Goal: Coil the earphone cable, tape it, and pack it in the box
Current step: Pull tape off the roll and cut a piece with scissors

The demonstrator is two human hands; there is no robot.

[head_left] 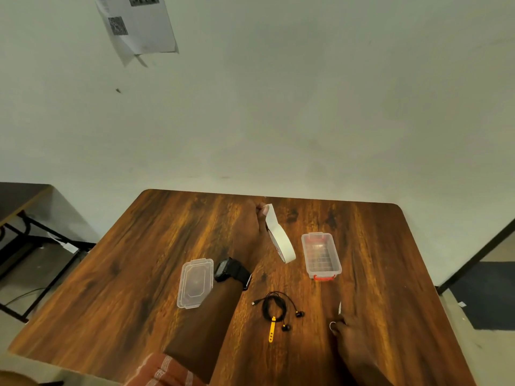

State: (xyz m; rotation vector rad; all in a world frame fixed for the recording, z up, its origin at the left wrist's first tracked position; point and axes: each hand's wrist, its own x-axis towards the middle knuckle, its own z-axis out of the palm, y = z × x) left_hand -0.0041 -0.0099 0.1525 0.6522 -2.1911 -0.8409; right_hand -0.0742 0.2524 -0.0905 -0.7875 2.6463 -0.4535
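A black earphone cable [274,306] lies coiled on the wooden table [139,260], held by a yellow strap, its two earbuds at the right and lower edge. My left hand [255,224] is raised above the table and pinches the free end of a white tape roll [280,240], which hangs tilted below it. My right hand [345,327] rests at the lower right on the table, fingers closed around a small tool with a ring and a thin pale blade. A clear open box [322,254] with red latches stands right of the tape. Its clear lid [195,282] lies left of my wrist.
A pale wall rises behind the table's far edge, with a printed sheet [139,23] stuck high up. Another dark table with a metal frame [25,218] stands at the left. A dark floor mat [487,296] lies at the right.
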